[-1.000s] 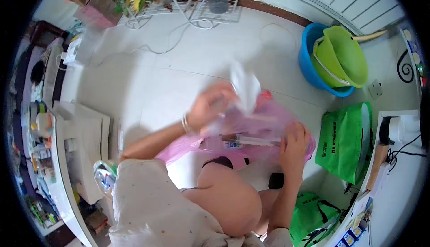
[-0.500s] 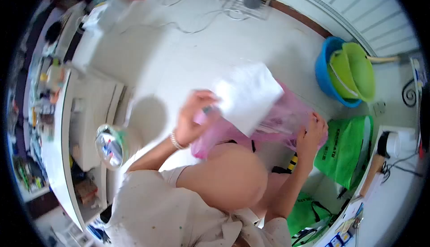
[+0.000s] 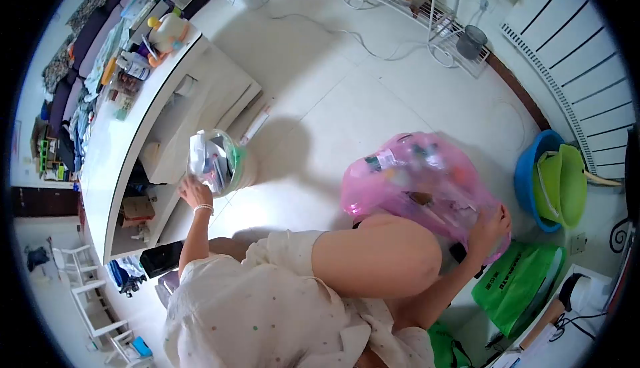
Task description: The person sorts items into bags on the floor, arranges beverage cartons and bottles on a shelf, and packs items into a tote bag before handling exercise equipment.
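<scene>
My left hand (image 3: 195, 193) is at the near left side of a round bin (image 3: 245, 168) full of papers and wrappers. A white paper (image 3: 199, 153) stands up at the bin's left edge, just above my fingers. Those fingers look bent, and whether they hold anything is too small to tell. On the right, my right hand (image 3: 490, 229) is closed on the rim of a pink plastic bag (image 3: 363, 191). The see-through bag lies on the floor with mixed items inside, beyond my bent knee.
A white cabinet (image 3: 143, 118) with bottles on top stands at the left. Blue and green basins (image 3: 570, 188) and a green bag (image 3: 517, 281) are at the right. A wire plant rack (image 3: 433, 25) and a cable (image 3: 360, 38) lie farther off.
My left hand has moved from over the pink bag to the bin, and the white sheet has left the space above the bag. My right hand stays on the bag. The view has turned left.
</scene>
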A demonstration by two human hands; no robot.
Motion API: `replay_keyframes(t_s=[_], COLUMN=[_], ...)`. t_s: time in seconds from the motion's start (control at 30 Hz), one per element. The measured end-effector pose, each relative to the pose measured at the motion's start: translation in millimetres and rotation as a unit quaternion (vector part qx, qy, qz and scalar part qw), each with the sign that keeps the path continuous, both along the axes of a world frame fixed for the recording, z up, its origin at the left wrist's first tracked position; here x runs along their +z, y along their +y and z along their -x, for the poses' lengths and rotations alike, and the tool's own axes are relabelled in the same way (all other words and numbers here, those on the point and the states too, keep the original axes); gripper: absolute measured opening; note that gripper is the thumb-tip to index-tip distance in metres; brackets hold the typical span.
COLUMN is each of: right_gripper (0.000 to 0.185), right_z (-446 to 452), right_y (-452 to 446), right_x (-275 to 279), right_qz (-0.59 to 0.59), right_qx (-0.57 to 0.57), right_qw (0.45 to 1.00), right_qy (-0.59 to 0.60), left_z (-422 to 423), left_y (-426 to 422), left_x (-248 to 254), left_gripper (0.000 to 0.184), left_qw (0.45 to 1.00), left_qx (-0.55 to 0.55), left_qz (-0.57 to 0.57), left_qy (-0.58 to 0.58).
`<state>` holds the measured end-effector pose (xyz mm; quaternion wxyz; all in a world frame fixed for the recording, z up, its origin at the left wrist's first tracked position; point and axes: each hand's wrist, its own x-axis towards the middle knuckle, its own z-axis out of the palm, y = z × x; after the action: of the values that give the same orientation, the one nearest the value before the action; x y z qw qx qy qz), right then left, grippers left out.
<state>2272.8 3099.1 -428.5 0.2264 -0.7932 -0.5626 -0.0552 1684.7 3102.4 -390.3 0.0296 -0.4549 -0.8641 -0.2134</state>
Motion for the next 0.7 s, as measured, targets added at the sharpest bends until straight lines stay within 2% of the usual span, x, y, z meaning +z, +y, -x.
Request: replay_keyframes(t_s=[0.07, 0.1, 0.13, 0.23, 0.27, 0.33, 0.37, 0.43, 0.5, 0.53, 0.57, 0.6, 0.63, 0.67, 0.7], right_gripper=[0.041, 0.04, 0.04, 0.037, 0.035, 0.034, 0.032, 0.03, 0.028, 0.028, 0.026, 0.024, 0.024, 0.021, 0.02], right_z=[4.8, 5.2, 4.3, -4.1, -2.6, 5.0, 14.7, 16.4, 11.1, 12.2, 14.7, 17.1, 18.1, 17.1, 15.7], right_y=[-1.8, -3.7, -4.5, -9.5, -10.9, -18.8, -21.6, -28.0, -36.1, -40.7, -45.7, -48.3, -48.8, -48.6, -48.4], right_x=[3.6, 5.3, 4.4, -5.4, -7.4, 2.7, 13.2, 21.3, 21.6, 23.4, 25.0, 26.5, 28.8, 30.7, 32.6], right_qz=[0.011, 0.026, 0.028, 0.046, 0.055, 0.064, 0.036, 0.009, -0.002, 0.0, -0.046, -0.091, -0.09, -0.127, -0.164], right_qx=[-0.011, -0.024, -0.025, -0.011, -0.006, -0.038, -0.028, -0.04, -0.026, -0.043, -0.083, -0.12, -0.134, -0.18, -0.225], right_qw=[1.0, 0.999, 0.999, 0.999, 0.998, 0.997, 0.999, 0.999, 1.0, 0.999, 0.995, 0.987, 0.986, 0.974, 0.959], right_qy=[-0.012, -0.023, -0.026, -0.02, -0.018, -0.018, -0.008, -0.003, -0.018, -0.021, -0.033, -0.047, -0.052, -0.055, -0.058], left_z=[-41.3, -73.2, -110.9, -242.1, -283.5, -349.6, -371.7, -371.1, -343.2, -312.0, -277.8, -244.5, -212.7, -186.3, -173.3], left_y=[17.2, 28.8, 39.2, 51.0, 48.0, 30.6, 24.5, 16.0, 25.2, 38.7, 55.2, 71.0, 82.1, 86.0, 85.2], left_x=[41.6, 69.6, 98.7, 151.5, 156.3, 149.2, 153.0, 143.5, 136.6, 131.4, 119.2, 98.4, 67.1, 22.7, -23.0], left_gripper=[0.012, 0.01, 0.008, 0.008, 0.009, 0.013, 0.013, 0.017, 0.023, 0.027, 0.03, 0.034, 0.038, 0.042, 0.046], left_qw=[0.985, 0.958, 0.913, 0.711, 0.655, 0.581, 0.523, 0.467, 0.443, 0.447, 0.48, 0.554, 0.664, 0.777, 0.845], left_qx=[-0.154, -0.255, -0.373, -0.668, -0.724, -0.791, -0.829, -0.863, -0.868, -0.853, -0.819, -0.756, -0.665, -0.574, -0.52], left_qz=[-0.031, -0.033, -0.014, 0.089, 0.117, 0.151, 0.157, 0.145, 0.144, 0.155, 0.168, 0.177, 0.164, 0.119, 0.059], left_qy=[-0.076, -0.123, -0.167, -0.204, -0.18, -0.118, -0.118, -0.127, -0.174, -0.22, -0.267, -0.301, -0.3, -0.228, -0.111])
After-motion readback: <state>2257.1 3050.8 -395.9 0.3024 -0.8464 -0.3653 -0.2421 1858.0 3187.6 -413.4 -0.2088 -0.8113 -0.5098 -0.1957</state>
